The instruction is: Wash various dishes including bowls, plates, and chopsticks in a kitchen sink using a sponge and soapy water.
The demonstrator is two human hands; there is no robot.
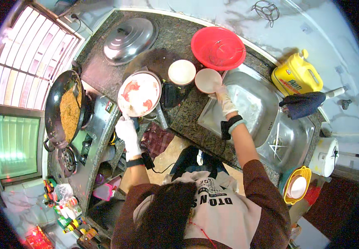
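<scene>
My left hand (127, 133), in a white glove, grips the near rim of a white plate (140, 95) patterned with red fish. The plate is over the counter's edge, and a grey handle (161, 116) sticks out from beside it. A thin, pale glove covers my right hand (224, 98), which holds a small white bowl (207, 80) by its rim at the sink's corner. Just left of that bowl stands a second white bowl (182, 72) on the counter. My right fingers are partly hidden by the bowl and glare.
A red plastic basin (218, 48) stands behind the bowls, beside the steel sink (251, 102). Left of the plate, a wok (64, 109) of noodles sits on the stove. A domed metal lid (131, 40), a yellow jug (296, 74) and a dark cloth (302, 104) line the back.
</scene>
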